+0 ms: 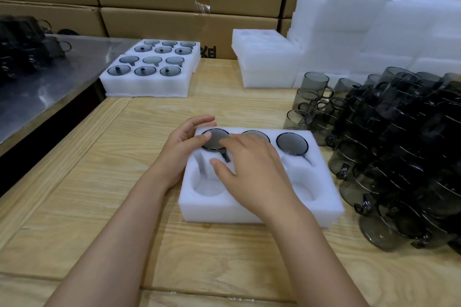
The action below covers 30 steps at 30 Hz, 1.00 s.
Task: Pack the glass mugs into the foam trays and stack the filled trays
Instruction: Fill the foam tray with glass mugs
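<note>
A white foam tray lies on the wooden table in front of me. Its far row holds three dark glass mugs: a left mug, a middle mug partly hidden by my right hand, and a right mug. The near row's pockets that I can see hold nothing. My left hand rests at the tray's left edge, its thumb touching the left mug's rim. My right hand hovers over the tray's middle, fingers spread and relaxed, fingertips over the left mug.
A large heap of smoky glass mugs fills the table's right side. Filled foam trays sit at the back left, empty trays and foam sheets at the back right. Cardboard boxes stand behind. A metal table borders the left.
</note>
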Available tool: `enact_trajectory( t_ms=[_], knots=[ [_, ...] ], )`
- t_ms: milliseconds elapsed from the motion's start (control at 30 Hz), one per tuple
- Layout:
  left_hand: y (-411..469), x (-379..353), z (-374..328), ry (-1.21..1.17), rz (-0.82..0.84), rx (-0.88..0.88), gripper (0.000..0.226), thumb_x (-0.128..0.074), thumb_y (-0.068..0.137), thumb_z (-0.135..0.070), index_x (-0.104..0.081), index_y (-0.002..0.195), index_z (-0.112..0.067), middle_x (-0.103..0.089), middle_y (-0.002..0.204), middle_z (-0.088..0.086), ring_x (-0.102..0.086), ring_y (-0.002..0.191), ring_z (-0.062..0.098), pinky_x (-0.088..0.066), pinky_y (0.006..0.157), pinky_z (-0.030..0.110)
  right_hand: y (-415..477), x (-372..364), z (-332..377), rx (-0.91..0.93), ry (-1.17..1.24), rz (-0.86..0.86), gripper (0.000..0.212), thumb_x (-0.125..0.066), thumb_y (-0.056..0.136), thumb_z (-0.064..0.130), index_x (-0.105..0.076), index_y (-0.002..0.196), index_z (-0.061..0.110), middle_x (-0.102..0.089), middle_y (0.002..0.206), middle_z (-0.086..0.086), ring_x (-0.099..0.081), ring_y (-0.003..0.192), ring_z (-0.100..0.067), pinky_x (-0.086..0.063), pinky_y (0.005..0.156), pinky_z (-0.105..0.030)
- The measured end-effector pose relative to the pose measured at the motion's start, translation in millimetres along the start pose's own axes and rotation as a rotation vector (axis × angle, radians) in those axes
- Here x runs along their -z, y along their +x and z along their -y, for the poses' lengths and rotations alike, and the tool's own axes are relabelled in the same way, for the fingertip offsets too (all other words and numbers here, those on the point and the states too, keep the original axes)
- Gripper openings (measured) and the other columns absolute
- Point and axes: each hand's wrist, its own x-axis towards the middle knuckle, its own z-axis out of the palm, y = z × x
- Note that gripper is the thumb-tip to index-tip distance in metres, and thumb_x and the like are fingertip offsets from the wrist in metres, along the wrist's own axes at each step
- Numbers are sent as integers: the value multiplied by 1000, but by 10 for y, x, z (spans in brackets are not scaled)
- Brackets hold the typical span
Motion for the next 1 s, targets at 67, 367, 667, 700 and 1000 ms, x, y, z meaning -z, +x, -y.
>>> enact_trajectory(
  t_ms=[67,367,667,700,1000],
  knots=[
    [-4,1,-5,-12,-5,33,32,-54,89,0,-65,114,-18,-70,109,2,-67,91,17,-54,75,26,-79,71,-91,-2,98,-49,40,-47,93,40,-52,127,20,-54,128,4,-40,123,-16,-29,102,-31],
    [-2,-36,-45,30,-81,87,38,-53,61,-5,-70,93,-16,-70,77,-1,-65,66,13,-52,55,21,260,560,-937,-349,-50,-110,25,-46,93,14,-65,108,11,-65,109,-10,-55,105,-33,-48,87,-43],
    [-16,-35,-71,45,-70,75,33,-53,68,1,-69,92,-15,-70,77,-5,-65,66,8,-51,55,19,844,492,-1211,-406,-400,299,36,-48,92,44,-47,71,14,-55,101,-14,-42,118,-33,-29,97,-39],
    [-18,-33,-72,44,-69,73,33,-53,68,0,-69,92,-16,-71,78,-6,-65,67,8,-51,55,18,868,471,-1209,-412,-406,315,35,-51,90,45,-47,71,15,-58,107,-15,-42,120,-33,-25,104,-41],
    [-10,-24,-57,66,-73,58,39,-44,82,14,-68,95,-14,-70,73,-5,-65,63,8,-50,54,17,813,413,-1119,-401,-361,162,15,-48,88,15,-54,75,14,-52,83,-8,-48,104,-32,-4,114,-52]
  ],
)
